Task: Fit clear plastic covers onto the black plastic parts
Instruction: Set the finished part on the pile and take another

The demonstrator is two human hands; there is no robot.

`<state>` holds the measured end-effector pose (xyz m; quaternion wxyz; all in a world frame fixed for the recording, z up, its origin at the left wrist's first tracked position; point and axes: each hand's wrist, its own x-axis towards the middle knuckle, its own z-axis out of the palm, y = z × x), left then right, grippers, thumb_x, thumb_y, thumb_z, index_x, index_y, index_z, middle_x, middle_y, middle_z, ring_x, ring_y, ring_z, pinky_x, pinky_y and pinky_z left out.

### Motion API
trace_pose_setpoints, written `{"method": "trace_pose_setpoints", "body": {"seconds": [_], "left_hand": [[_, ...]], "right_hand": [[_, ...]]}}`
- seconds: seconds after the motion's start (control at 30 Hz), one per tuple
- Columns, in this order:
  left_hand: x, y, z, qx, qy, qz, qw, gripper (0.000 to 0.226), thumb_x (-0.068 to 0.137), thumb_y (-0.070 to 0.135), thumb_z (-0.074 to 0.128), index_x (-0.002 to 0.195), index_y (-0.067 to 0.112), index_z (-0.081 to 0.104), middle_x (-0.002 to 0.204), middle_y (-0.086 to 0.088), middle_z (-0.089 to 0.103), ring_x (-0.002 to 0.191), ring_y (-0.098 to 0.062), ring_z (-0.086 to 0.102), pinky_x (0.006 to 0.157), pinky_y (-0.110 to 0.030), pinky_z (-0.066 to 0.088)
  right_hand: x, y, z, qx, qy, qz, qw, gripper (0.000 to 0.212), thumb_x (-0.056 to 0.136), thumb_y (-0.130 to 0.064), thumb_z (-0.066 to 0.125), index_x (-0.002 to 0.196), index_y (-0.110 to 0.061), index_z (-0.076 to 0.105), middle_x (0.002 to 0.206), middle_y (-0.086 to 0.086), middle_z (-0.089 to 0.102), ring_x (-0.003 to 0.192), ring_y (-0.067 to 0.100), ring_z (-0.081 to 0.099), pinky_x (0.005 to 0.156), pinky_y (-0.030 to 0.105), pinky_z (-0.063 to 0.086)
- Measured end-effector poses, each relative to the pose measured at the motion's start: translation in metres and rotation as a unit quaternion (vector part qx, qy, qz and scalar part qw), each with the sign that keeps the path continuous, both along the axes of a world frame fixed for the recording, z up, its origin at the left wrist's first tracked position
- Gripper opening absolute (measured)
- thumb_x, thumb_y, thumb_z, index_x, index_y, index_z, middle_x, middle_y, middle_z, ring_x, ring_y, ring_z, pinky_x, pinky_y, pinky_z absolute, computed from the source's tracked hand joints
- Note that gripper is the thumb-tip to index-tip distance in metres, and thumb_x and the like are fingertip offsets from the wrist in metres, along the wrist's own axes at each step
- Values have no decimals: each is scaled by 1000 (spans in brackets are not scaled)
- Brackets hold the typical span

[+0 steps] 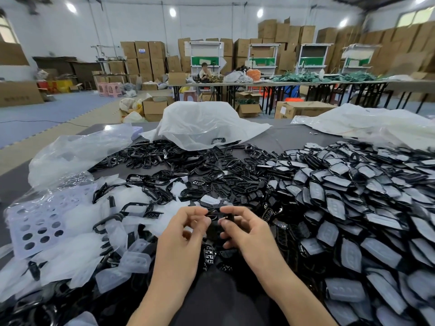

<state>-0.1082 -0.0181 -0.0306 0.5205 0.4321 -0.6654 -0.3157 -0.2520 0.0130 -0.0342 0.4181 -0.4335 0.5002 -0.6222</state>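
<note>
Black part [214,225] between left hand [186,231] and right hand [246,231]

glossy black plastic parts [179,158], frosted clear covers [131,262], grey table [294,140], brown cartons [150,52]

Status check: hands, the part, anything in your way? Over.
One black part pinched by left hand and right hand. Cover on it: cannot tell. Loose clear covers heaped left, covered parts heaped right, neither blocking the hands.

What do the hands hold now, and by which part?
A black plastic part: left hand pinches its left end, right hand its right end.
</note>
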Motion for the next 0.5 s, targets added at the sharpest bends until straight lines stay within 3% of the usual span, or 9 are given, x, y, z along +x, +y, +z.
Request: {"method": "trace_pose_setpoints", "body": {"seconds": [0.13, 0.3, 0.37, 0.5], "left_hand": [[-1, 3, -5, -109, -101, 39, 988, 28, 88, 21, 68, 90, 48, 59, 92, 16, 59, 95, 7, 55, 78, 0, 37], [-3, 4, -2, -126, -60, 62, 988, 19, 87, 39, 63, 96, 54, 56, 105, 24, 53, 103, 5, 52, 84, -1, 35], [-2, 3, -1, -78, -20, 45, 996, 17, 85, 43, 64, 100, 47, 56, 111, 25, 52, 106, 0, 53, 87, -11, 40], [-6, 5, 4, 86, 138, -21, 986, 34, 76, 51, 66, 104, 33, 59, 95, 14, 68, 81, -2, 65, 72, -19, 52]], "right_hand": [[9, 5, 4, -5, -51, 72, 996, 19, 96, -2, 61, 111, -9, 70, 82, 4, 67, 70, 12, 66, 66, 23, 58], [11, 8, 7, -14, -87, 98, 991, 19, 92, 3, 65, 108, -6, 68, 79, 4, 66, 67, 13, 67, 67, 22, 57], [11, 8, 8, -15, -93, 93, 991, 18, 91, 2, 67, 99, -13, 72, 81, 3, 68, 68, 14, 68, 66, 22, 56], [7, 5, 6, -25, -89, 24, 995, 25, 91, 1, 67, 88, -23, 73, 78, 1, 70, 65, 15, 67, 66, 22, 56]]}}
